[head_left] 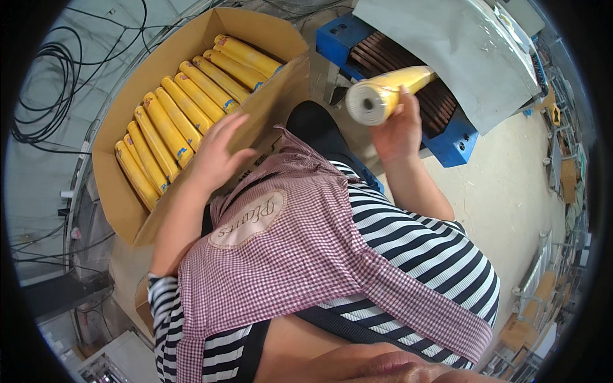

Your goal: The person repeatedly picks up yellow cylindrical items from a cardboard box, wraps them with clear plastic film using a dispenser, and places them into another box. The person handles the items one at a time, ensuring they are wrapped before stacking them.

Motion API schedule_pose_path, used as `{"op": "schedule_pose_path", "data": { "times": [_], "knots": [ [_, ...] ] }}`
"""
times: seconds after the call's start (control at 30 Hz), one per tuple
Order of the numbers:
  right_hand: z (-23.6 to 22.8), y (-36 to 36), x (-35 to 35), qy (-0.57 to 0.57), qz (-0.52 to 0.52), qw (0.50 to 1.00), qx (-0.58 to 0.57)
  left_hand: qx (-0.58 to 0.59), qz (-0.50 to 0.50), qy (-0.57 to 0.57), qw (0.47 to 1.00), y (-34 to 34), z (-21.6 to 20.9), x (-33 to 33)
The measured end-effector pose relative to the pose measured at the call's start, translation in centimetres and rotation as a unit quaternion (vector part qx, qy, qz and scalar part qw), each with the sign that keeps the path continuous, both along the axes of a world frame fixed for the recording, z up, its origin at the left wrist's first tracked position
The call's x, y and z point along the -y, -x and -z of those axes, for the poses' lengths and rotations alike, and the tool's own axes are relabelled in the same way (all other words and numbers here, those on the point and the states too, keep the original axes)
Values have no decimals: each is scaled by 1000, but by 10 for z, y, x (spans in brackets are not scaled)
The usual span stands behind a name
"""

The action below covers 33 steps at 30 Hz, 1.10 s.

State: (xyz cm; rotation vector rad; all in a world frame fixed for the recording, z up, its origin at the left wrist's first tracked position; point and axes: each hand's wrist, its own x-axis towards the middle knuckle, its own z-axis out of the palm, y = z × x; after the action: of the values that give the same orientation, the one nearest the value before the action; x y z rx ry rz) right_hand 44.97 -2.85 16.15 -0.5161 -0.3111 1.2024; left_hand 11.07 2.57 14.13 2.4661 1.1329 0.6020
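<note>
A yellow-wrapped roll (391,90) is in my right hand (401,127), with its round white end and dark centre hole facing back toward me. Its far end reaches over the brown rollers of a blue-framed machine. My left hand (220,153) hangs over the near edge of a cardboard box (281,86), fingers stretched and apart, with nothing in it. Inside the box several similar yellow rolls (167,123) lie side by side in a row, some with blue marks at their near ends.
The blue machine (454,150) with brown rollers (440,108) stands ahead to the right, partly under a grey metal cover (447,45). Black cables (48,83) lie coiled at the left. Racks with cardboard boxes (523,332) line the far right.
</note>
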Motion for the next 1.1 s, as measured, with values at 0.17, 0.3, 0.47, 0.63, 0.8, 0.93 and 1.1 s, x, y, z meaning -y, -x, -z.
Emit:
{"op": "schedule_pose_path", "data": {
  "times": [0.17, 0.3, 0.47, 0.63, 0.8, 0.93, 1.1],
  "knots": [
    [45, 71, 10, 142, -49, 986, 66, 265, 101, 420, 862, -97, -62, -3],
    [80, 71, 10, 85, -187, 967, 148, -22, 97, 434, 896, -107, -22, -33],
    [109, 18, 1, 157, -234, 959, 20, -79, 203, 496, 841, -73, -21, -49],
    [146, -93, -52, 222, 112, 968, 38, -58, 187, 536, 821, -13, -14, -42],
    [171, -131, -84, 221, 99, 970, -24, -26, 148, 569, 808, 25, -21, -23],
    [180, -118, -79, 206, 69, 973, -84, -48, 103, 566, 817, 46, -27, -15],
    [177, -106, -51, 27, 12, 989, -143, -64, 72, 573, 814, 72, -20, 2]
  ]
}}
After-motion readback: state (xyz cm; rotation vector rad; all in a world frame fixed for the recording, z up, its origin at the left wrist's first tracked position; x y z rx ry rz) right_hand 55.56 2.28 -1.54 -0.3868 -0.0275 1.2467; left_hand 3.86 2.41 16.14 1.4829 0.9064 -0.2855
